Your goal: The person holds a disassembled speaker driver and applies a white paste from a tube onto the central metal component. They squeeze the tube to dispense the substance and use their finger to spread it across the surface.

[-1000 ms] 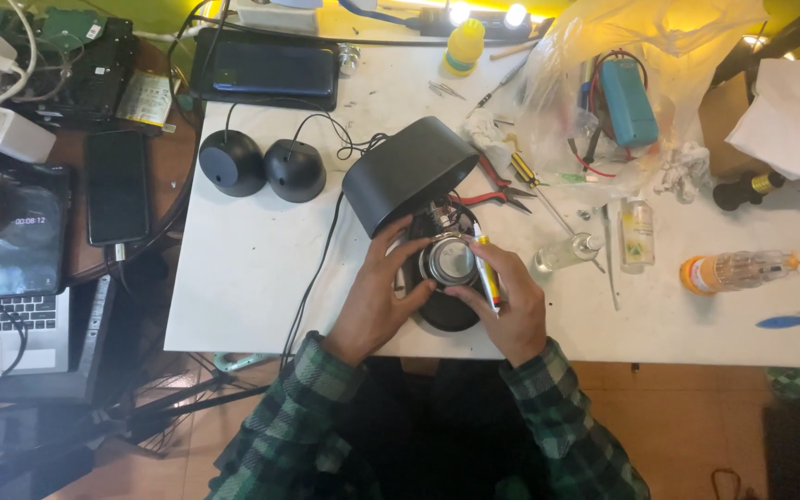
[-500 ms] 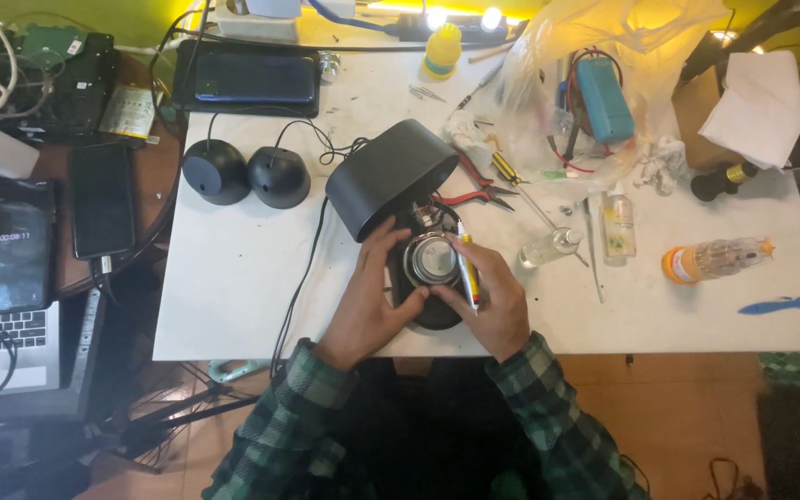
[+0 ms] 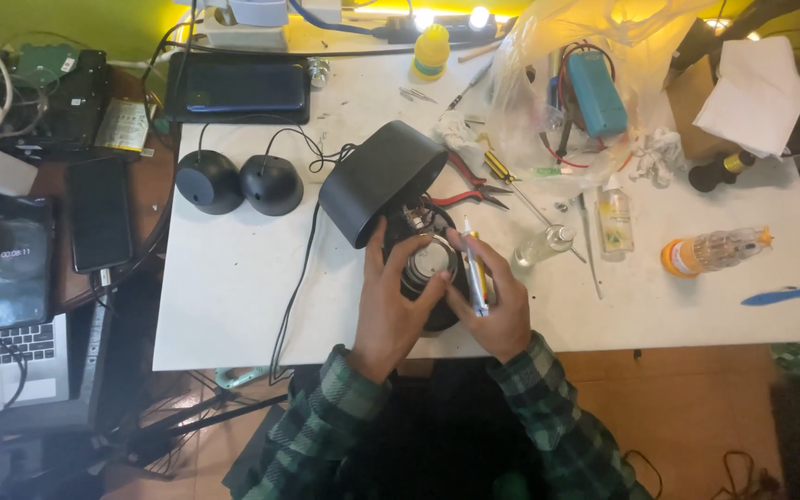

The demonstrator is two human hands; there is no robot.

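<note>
My left hand point(image 3: 395, 310) grips the left side of a round black speaker driver point(image 3: 430, 264) with a silver centre, near the front edge of the white table point(image 3: 233, 278). My right hand point(image 3: 502, 306) rests on the driver's right side and holds a thin white and yellow tube point(image 3: 476, 268), its tip pointing away from me. A black speaker shell point(image 3: 380, 181) lies tilted just behind the driver, with wires running into it.
Two small black dome speakers point(image 3: 238, 182) sit at the left with a cable. Red-handled pliers point(image 3: 465, 190), a screwdriver, small bottles point(image 3: 613, 218), an orange bottle point(image 3: 710, 250), a plastic bag point(image 3: 594, 83), a tablet point(image 3: 238, 88), a phone point(image 3: 99, 213) and a laptop point(image 3: 2, 343) surround the spot.
My hands and the driver stay in the same spot on the table. The head camera has drifted slightly; no visible change in either hand's grip.
</note>
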